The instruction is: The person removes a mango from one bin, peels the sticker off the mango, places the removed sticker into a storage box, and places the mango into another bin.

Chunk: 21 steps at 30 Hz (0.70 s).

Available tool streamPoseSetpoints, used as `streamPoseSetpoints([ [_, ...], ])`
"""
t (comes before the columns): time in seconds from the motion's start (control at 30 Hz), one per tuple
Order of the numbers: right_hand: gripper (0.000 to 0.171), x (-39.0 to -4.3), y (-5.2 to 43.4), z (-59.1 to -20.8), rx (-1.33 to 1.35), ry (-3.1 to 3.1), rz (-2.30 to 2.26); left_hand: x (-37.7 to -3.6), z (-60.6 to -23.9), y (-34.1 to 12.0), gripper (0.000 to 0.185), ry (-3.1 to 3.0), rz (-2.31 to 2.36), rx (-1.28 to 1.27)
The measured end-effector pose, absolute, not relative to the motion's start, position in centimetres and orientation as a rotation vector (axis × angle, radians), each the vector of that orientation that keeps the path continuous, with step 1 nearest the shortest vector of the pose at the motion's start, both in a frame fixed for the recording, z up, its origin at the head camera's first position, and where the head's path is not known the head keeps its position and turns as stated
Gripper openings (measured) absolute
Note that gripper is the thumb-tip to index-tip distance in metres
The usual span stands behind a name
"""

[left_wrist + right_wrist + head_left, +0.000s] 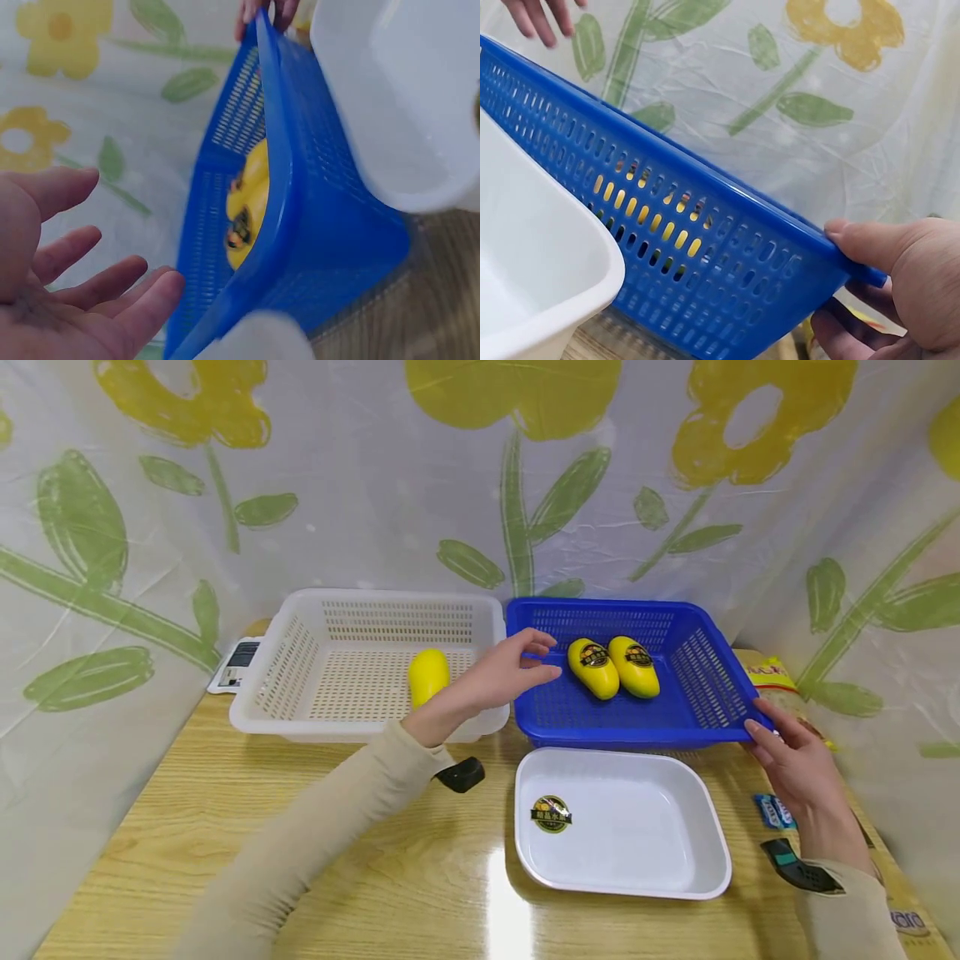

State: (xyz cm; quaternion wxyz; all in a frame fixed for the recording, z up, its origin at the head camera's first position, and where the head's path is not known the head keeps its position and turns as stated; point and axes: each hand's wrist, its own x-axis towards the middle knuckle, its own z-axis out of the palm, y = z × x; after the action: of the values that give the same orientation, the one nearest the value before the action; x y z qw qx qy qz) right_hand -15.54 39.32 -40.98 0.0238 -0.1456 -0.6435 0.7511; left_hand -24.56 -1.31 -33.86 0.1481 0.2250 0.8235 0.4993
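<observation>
Centrally, blue basket (pixel 697 693) sits right of middle on the bench (pixel 375 852), two yellow fruits (pixel 613 667) inside. Right hand (pixel 795 768) pinches its lower-right corner; left hand (pixel 510 672) hovers open-fingered at its left rim. White basket (pixel 300 677) left, white tray (pixel 637 860) below.

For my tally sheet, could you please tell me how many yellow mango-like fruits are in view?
3. Two labelled fruits lie side by side in the blue basket; the third lies in the white basket. None seems hidden.
</observation>
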Motion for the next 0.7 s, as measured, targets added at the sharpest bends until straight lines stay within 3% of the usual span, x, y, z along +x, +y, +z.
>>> streamPoseSetpoints([
  [0.27,0.066,-15.4,39.4,-41.1,-0.404,-1.899,2.403,-28.0,-35.8,4.0,0.046,2.438,1.427,0.466],
  [0.7,0.056,-15.5,39.9,-41.2,-0.298,-1.922,2.441,-28.3,-35.4,7.3,0.042,2.506,1.400,0.406],
])
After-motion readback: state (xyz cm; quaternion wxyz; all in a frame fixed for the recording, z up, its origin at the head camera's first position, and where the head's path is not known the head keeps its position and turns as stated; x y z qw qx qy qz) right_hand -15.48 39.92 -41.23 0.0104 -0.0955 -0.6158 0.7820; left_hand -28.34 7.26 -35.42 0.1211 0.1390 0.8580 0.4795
